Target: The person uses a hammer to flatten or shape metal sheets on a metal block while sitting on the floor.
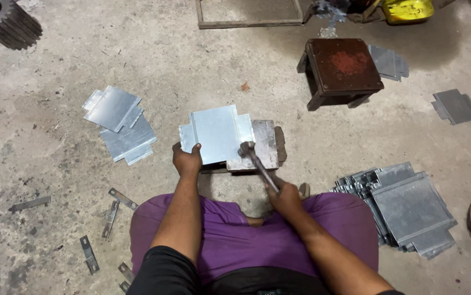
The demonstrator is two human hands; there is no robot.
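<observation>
sheet: a pale, shiny galvanised metal sheet with notched corners (216, 133) lies flat, its right part over the block, its left part overhanging toward the left hand; its right edge sits just under the hammer head
block: a flat grey steel block (263, 143) on the concrete floor (192, 65), directly ahead of the person's knees; the bare part of its top shows right of the sheet
left hand: the left hand (186, 160) clamps the sheet's near-left corner, fingers curled over the edge, thumb side up; it is the nearer hand to the sheet's middle
right hand: the right hand (286, 195) is closed fully round the handle of a dark steel hammer (257, 164); the handle's long axis runs from that hand up and to the left, the head meeting the sheet's right edge over the block
direction: from the hammer grip the sheet lies forward and left; the folded right strip runs away from the person, roughly across the hammer's line
room: open floor lies beyond the block and between it and the left pile; near side closed in by purple-clad legs (235, 235)
left pile: two or three similar notched sheets (119, 123), well apart to the left
right pile: a thick stack of grey notched sheets (405, 205) near the right knee
beyond: a small rust-topped wooden stool (342, 68) further off to the right; narrow metal strips (110, 218) scattered at lower left; a dark toothed gear (6, 22) in the far left corner
</observation>
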